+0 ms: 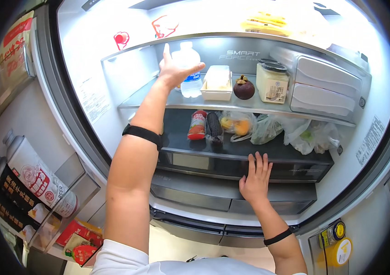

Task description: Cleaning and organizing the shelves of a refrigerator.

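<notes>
My left hand [177, 71] is at the middle shelf of an open refrigerator, thumb and index finger spread. It overlaps a clear plastic bottle [192, 90] with a blue label; I cannot tell whether they touch. To the bottle's right are a white lidded box [217, 82], a purple mangosteen [244, 90] and dark-lidded glass jars [274, 84]. Lower down, my right hand [256, 178] holds nothing. Its fingers are apart over the front of a dark drawer [289, 171], with the tips near the drawer's upper edge.
Below the glass shelf [167, 103] lie a red-capped package [197, 125], wrapped dark corn [214, 127], bagged yellow fruit [239, 124] and bagged greens [267, 130]. White containers [325, 86] fill the shelf's right end. Aluminium bottles [40, 168] stand in the left door rack [88, 187].
</notes>
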The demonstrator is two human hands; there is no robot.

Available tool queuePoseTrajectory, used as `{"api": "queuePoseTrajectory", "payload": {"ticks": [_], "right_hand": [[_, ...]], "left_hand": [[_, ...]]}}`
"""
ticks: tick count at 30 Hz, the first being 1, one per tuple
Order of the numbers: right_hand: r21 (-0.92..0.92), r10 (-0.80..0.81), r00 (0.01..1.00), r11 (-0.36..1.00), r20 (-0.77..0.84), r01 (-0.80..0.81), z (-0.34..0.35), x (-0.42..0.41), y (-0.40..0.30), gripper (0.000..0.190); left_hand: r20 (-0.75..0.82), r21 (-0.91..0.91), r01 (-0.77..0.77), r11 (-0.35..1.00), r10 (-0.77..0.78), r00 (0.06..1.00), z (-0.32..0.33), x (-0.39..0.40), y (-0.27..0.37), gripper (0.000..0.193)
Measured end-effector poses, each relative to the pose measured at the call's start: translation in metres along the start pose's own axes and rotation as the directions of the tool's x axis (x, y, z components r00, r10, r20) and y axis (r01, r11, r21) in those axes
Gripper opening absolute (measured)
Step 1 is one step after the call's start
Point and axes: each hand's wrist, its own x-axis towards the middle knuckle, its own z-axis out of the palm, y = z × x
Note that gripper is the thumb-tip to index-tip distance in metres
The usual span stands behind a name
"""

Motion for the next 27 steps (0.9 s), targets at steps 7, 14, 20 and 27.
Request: {"api": "queuePoseTrajectory", "payload": {"ticks": [7,14,20,27], "right_hand": [[0.002,-0.007,1.0,1.0,-0.009,0.007,0.006,0.0,-0.001,0.086],[0.007,-0.025,0.999,1.0,-0.031,0.026,0.011,0.003,-0.001,0.087],[0.005,-0.002,0.999,1.0,-0.048,0.002,0.017,0.002,0.001,0.086],[0.019,-0.022,0.999,1.0,-0.037,0.023,0.013,0.001,0.0,0.087]], "left_hand": [[-0.012,0.017,-0.097,0.995,0.098,0.995,0.012,0.001,-0.012,0.11],[-0.317,0.089,-0.243,0.966,0.258,0.913,-0.005,-0.038,-0.006,0.092],[-0.516,-0.156,-0.437,0.886,0.304,0.801,-0.022,-0.138,0.007,0.094],[-0.572,0.105,-0.195,0.975,0.22,0.79,0.012,-0.186,-0.063,0.093]]}}
